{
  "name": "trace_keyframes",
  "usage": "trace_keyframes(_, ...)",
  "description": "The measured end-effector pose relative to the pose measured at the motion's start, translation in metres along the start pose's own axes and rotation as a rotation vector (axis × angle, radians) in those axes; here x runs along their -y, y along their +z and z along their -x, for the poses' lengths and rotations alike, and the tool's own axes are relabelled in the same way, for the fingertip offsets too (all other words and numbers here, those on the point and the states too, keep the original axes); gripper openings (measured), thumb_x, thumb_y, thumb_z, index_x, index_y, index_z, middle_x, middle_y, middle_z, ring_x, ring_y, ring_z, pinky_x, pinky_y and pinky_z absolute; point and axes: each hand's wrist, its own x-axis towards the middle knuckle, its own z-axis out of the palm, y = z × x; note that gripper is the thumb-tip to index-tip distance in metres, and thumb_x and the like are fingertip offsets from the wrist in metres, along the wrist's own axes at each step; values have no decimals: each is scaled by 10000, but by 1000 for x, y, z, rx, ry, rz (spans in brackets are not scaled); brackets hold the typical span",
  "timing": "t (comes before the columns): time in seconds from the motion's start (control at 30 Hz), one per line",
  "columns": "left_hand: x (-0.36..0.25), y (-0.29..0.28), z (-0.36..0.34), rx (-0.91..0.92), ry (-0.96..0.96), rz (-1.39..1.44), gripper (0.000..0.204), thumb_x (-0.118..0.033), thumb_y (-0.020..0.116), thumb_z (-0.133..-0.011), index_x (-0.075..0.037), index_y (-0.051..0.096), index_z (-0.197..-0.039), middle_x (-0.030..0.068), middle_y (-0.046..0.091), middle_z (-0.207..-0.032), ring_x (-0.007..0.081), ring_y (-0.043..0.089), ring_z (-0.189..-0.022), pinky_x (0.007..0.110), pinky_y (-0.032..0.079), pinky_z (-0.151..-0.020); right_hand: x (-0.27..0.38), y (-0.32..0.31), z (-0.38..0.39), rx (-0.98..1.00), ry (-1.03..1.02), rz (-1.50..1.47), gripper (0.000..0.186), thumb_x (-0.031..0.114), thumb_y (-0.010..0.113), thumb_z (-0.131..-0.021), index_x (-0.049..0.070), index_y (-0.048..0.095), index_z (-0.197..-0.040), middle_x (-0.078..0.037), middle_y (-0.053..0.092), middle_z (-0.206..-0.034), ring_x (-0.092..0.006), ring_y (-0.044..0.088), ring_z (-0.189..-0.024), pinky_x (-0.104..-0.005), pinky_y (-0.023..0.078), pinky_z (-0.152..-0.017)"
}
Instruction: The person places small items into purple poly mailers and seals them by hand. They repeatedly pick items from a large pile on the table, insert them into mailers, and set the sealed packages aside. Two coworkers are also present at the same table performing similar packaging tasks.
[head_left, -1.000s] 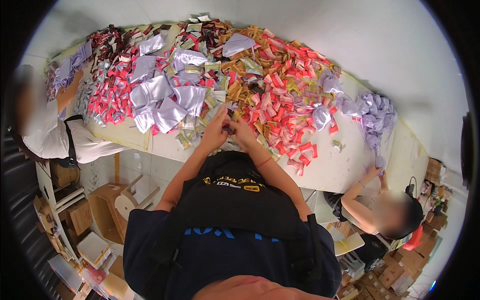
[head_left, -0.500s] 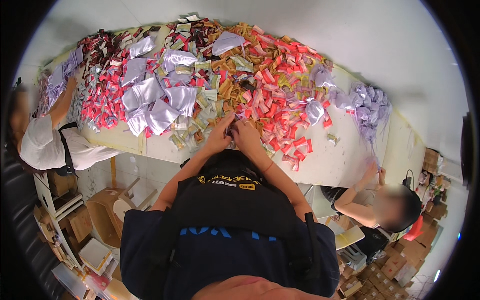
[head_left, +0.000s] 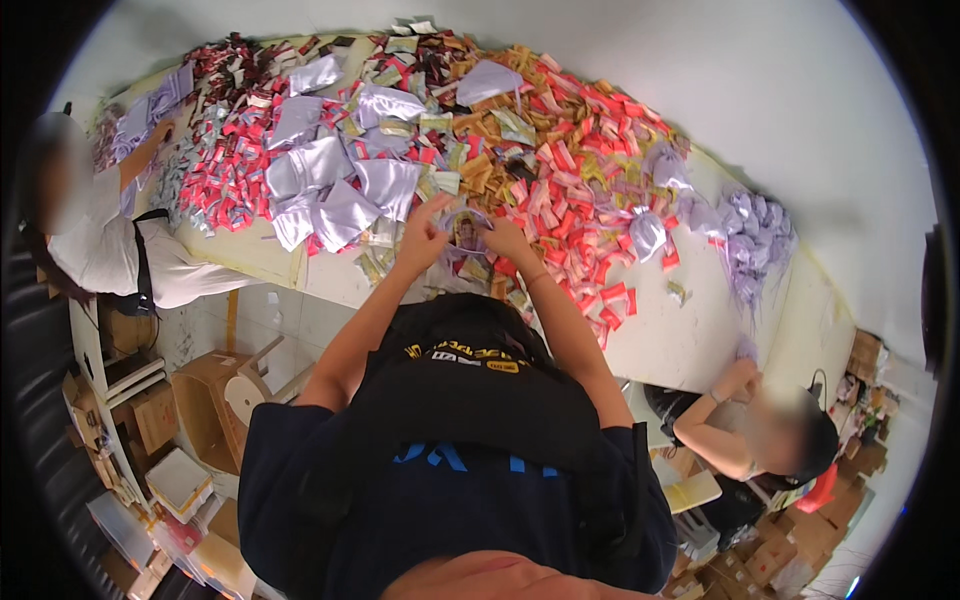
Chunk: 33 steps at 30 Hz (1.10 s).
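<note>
Between my hands is a small lavender drawstring pouch (head_left: 466, 266), its mouth spread wide and something wrapped showing inside. My left hand (head_left: 424, 242) is closed on the left side of its rim, and my right hand (head_left: 508, 243) pinches the right side. Just beyond them spreads a heap of small wrapped packets, with red and pink packets (head_left: 575, 215) to the right and brown packets (head_left: 482, 170) behind. Flat, shiny lavender pouches (head_left: 345, 213) lie on the packets to the left of my left hand.
Filled, tied lavender pouches (head_left: 755, 235) are piled at the table's right. One co-worker (head_left: 100, 220) reaches over the far left of the table (head_left: 655, 345); another (head_left: 770, 425) sits at the right edge, hands raised. A cardboard box (head_left: 208, 410) and a stool (head_left: 250, 395) stand below left.
My hands have moved apart, and the pouch mouth between them now gapes open. The view has shifted slightly. The right-hand co-worker's hands have come lower.
</note>
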Motion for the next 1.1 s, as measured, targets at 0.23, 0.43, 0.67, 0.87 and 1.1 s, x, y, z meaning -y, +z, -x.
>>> trace_keyframes(0.23,12,32,40,72,-629,217,447,-491,602,-839,-48,574,-896,-14,460,-576,80,375,-397,212,314,-379,-24,33,-16,-84,16,-505,340,308,474,-902,-7,592,-853,-79,557,-605,-180,506,-491,-311,373,-473)
trace_keyframes(0.43,25,9,13,169,-794,1208,443,-418,453,-946,-179,311,-601,-73,247,-498,61,196,-376,223,159,-360,-15,15,42,-128,-12,-1247,409,375,435,-952,166,402,-603,74,277,-484,-41,206,-381,-209,132,-357)
trace_keyframes(0.67,25,-4,25,-194,-707,581,383,-326,389,-977,-156,398,-633,-31,454,-610,118,462,-569,262,398,-573,-41,19,62,-259,26,-1399,340,326,496,-933,143,434,-654,29,424,-569,-91,409,-491,-226,297,-434)
trace_keyframes(0.87,-17,12,2,-559,-668,1489,388,-331,415,-956,-108,411,-639,-13,459,-601,132,454,-572,276,388,-589,-12,7,74,-313,104,-1858,314,253,452,-951,129,457,-663,23,443,-590,-105,428,-525,-247,332,-472)
trace_keyframes(1.1,87,-30,12,182,-397,1619,388,-329,444,-943,-152,402,-600,-23,359,-522,113,338,-427,246,335,-495,-93,-6,109,-146,-239,-1993,336,241,444,-952,158,374,-634,52,304,-546,-84,286,-468,-242,282,-468)
